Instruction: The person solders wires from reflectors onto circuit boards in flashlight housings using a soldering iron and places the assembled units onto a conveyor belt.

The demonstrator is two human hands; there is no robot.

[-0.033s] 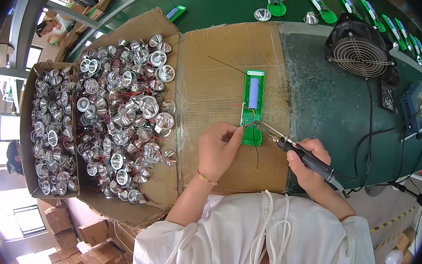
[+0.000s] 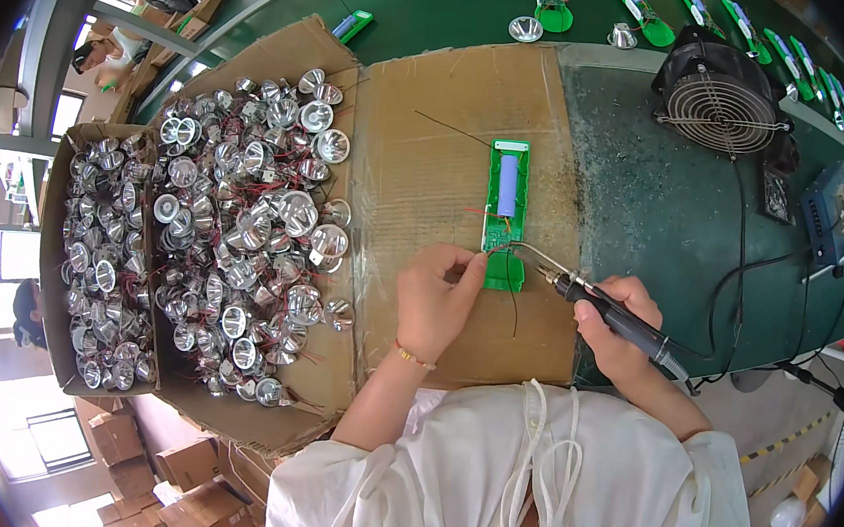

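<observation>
the left hand (image 2: 436,300) is resting on a sheet of brown cardboard (image 2: 430,174) that is covering part of the surface (image 2: 647,213). its fingers are curling inward, with thumb and forefinger pressed together at the lower left edge of a green housing (image 2: 503,232) — whether they are pinching a wire or the housing edge itself cannot be told. the green housing is lying flat on the cardboard, long axis running away from the person, and is carrying a blue cylindrical cell (image 2: 507,186) in its upper half. thin red and black wires (image 2: 487,214) are trailing from its middle.

the right hand (image 2: 620,326) is closing in a full grip around the black handle of a soldering iron (image 2: 590,298). the iron's thin metal tip is reaching leftward to the lower part of the housing, just beside the left fingertips. its cable (image 2: 738,321) is running off to the right across the green surface.

to the left, an open cardboard tray (image 2: 334,356) is holding a heap of silver reflector cups (image 2: 245,218) with red leads; a second box (image 2: 53,261) of the same cups is standing beside it. a black fan (image 2: 726,97) is sitting at the far right — further green housings (image 2: 553,4) are lying along the far edge of the surface.
</observation>
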